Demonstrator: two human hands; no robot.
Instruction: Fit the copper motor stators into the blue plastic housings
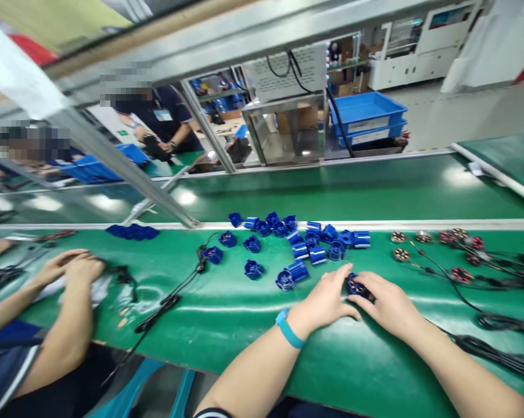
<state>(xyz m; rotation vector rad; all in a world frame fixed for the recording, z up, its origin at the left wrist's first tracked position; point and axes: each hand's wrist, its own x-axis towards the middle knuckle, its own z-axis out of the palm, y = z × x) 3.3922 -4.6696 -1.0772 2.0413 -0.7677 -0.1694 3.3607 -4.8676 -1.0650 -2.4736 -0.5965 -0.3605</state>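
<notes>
Green mat (332,374) lies bare between the forearms and the near edge; a hand can pass there. Space between left hand (325,299) and right hand (388,299) is partly taken by a dark blue housing (356,285). Ahead of the left hand, clustered blue housings (318,255) obstruct the way to the white rail (419,224). A lane runs between them and the copper-wound stators (401,255) (narrower than the near strip). Rightward, coiled black cables (491,352) obstruct; leftward, a trailing cable (171,301) crosses diagonally, co-worker's hands (81,268) beyond.
</notes>
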